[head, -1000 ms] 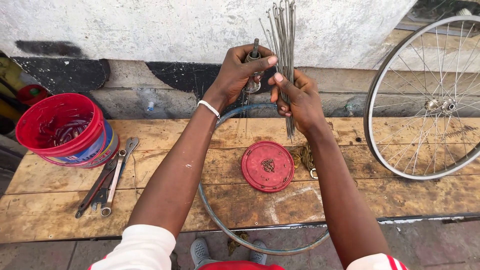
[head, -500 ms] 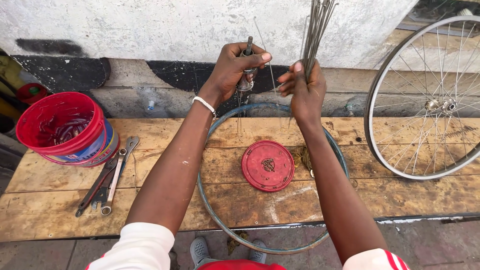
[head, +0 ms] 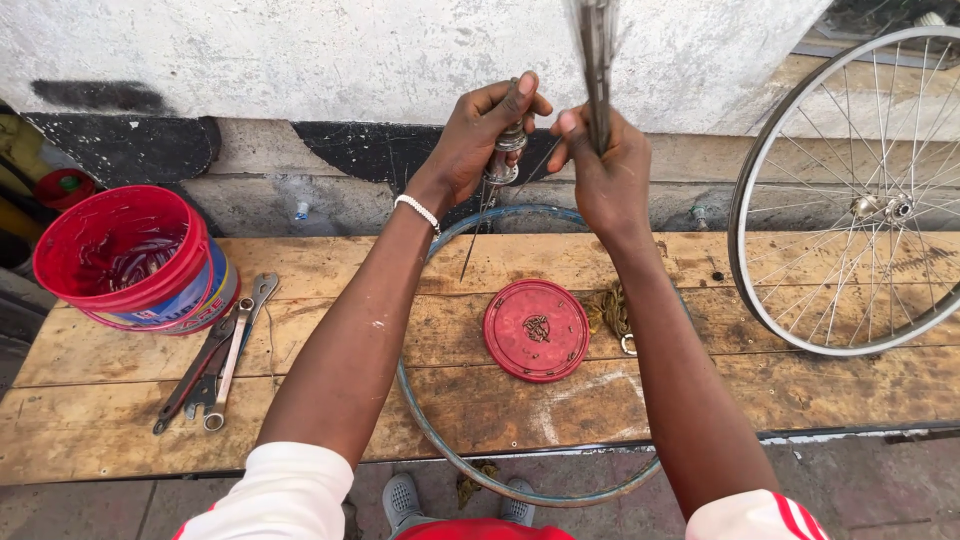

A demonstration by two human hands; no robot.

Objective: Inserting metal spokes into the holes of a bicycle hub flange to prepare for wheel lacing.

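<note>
Steel wheel hub point(head: 503, 152) is gripped in the left hand point(head: 480, 135), raised above the bare blue rim point(head: 440, 440) on the wooden bench point(head: 100, 400); right hand point(head: 600, 175) is closed around a bundle of thin metal spokes point(head: 597, 60). Step: lacing, apparently; one spoke needs feeding through a flange hole

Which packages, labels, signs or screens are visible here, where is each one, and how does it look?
Bucket: left end of the bench, round, red, with a blue and white printed label around its side.
Lid: flat on the bench between the forearms, round, red, with a small embossed emblem in the middle.
No signs or screens in view.
</note>
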